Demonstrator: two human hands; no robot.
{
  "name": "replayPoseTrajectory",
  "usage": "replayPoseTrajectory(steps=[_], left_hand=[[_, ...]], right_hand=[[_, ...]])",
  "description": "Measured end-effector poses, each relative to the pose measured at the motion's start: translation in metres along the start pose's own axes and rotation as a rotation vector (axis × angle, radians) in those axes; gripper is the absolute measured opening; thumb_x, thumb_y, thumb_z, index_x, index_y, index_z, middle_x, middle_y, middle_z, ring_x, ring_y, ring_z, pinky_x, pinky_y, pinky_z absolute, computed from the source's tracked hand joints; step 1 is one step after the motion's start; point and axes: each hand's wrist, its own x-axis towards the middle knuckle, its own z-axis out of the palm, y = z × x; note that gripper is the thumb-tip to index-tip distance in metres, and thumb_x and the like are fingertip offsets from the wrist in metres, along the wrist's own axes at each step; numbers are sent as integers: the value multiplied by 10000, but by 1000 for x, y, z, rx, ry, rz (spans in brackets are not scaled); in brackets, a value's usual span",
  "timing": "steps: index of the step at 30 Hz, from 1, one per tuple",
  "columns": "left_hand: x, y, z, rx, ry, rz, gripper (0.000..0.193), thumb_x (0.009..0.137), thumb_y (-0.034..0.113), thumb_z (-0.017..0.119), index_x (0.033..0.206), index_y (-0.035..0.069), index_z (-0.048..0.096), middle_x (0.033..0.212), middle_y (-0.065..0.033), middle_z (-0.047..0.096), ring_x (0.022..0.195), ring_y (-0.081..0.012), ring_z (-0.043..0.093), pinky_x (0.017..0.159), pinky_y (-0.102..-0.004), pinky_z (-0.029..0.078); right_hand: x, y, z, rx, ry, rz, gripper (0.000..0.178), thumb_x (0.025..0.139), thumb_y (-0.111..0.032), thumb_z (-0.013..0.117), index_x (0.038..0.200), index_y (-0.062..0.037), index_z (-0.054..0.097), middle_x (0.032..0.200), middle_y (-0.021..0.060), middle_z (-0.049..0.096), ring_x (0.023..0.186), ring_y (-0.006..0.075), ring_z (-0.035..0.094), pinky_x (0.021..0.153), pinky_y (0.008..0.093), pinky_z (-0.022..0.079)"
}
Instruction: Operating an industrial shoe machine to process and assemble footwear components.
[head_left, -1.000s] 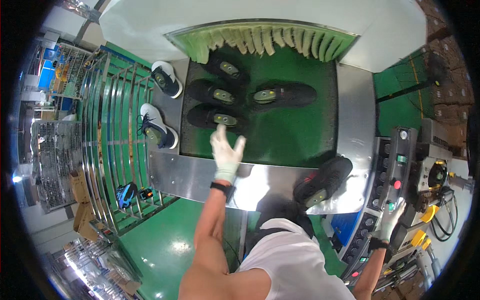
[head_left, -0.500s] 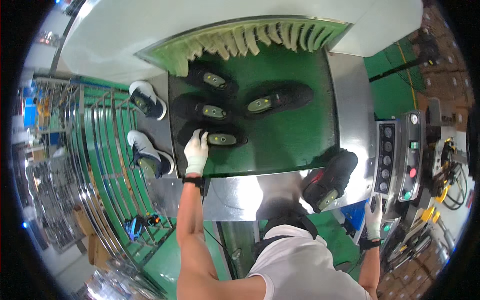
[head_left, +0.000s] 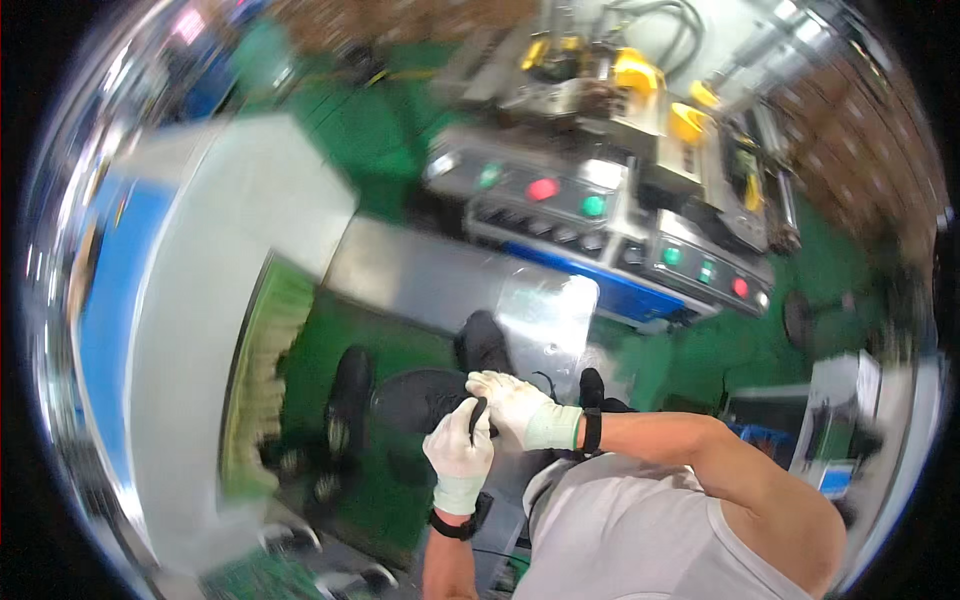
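Note:
A black shoe is held in front of me, its toe pointing left over the green conveyor belt. My left hand, in a white glove, is closed at the shoe's opening, with a dark strip of it showing between thumb and fingers. Beside it my gloved right hand grips the same end of the shoe; the palm side is hidden. Just beyond my hands, another black shoe stands by the metal ledge. A further black shoe lies on the belt to the left, slightly blurred.
At the left, a white machine housing has an opening hung with pale strip curtains. A control panel with red and green buttons stands beyond the metal ledge. White-and-dark shoes rest at the lower left.
My view has swung to the right. My left hand has left the shoe on the belt and my right hand the control box side; both now grip a black shoe.

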Motion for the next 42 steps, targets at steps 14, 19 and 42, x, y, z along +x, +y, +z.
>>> replayPoseTrajectory(steps=[14, 19, 42], left_hand=[[207, 292, 224, -404, -328, 623, 415, 1013, 39, 568, 1417, -33, 502, 1329, -183, 607, 1210, -272, 611, 1062, -388, 467], [251, 353, 405, -538, -625, 395, 500, 1058, 158, 546, 1493, -45, 410, 1447, -253, 535, 1344, -311, 545, 1146, -412, 407], [389, 348, 572, -536, -582, 130, 513, 917, 241, 732, 1287, -79, 577, 1144, -164, 703, 1017, -260, 675, 923, -365, 523]], right_hand=[[-301, 154, -210, 1486, 1117, 223, 665, 927, -159, 681, 1509, 37, 428, 1446, 142, 570, 1282, 253, 583, 1120, 399, 459], [-363, 197, -212, 1552, 1595, 234, 676, 919, -199, 689, 1507, 14, 434, 1441, 134, 564, 1265, 251, 595, 1074, 405, 503], [-420, 249, -208, 1007, 1703, 665, 602, 842, -147, 749, 1400, -23, 562, 1259, 24, 639, 1094, 159, 621, 972, 303, 505]])
